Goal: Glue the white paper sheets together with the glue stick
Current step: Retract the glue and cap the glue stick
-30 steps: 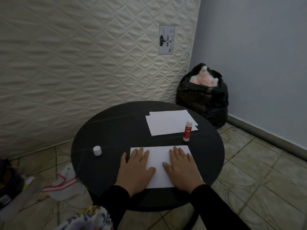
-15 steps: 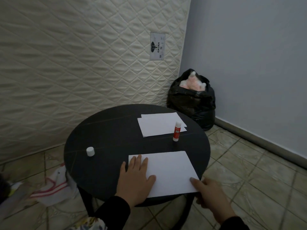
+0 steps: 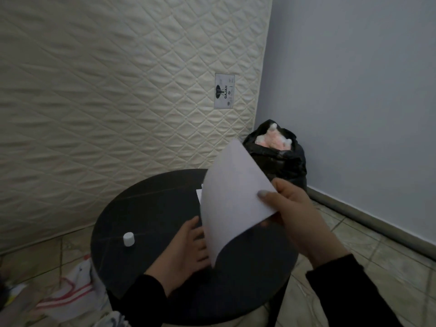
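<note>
the round black tabletop (image 3: pixel 146 208) carries the work, with a quilted mattress (image 3: pixel 118 90) leaning against the wall behind it and a stuffed black bag (image 3: pixel 278 159) on the floor at the far right. the glued sheet (image 3: pixel 233 199) is no longer lying flat: it stands lifted and tilted above the tabletop's right half, its long axis running from the low near corner up and away to the far top corner, the lower edge curling. the right hand (image 3: pixel 297 208) has the grip on it, thumb on the near face and fingers behind, pinching the right-hand corner, so the whole sheet lies to the left of and above that grip. the left hand (image 3: pixel 188 251) rests with fingers spread and straight on the tabletop just beside the sheet's low corner, holding nothing; it is the nearer hand to that free end. a sliver of the spare paper stack (image 3: pixel 198 193) peeks out behind the raised sheet, which hides the glue stick. its white cap (image 3: pixel 128 239) stands alone toward the left.

compared with half a second ago, the sheet was flat under the left palm with the right hand just reaching its near right corner; now it is off the surface and swung upright, and the view has tipped upward. likely it is being set aside, or turned over.
</note>
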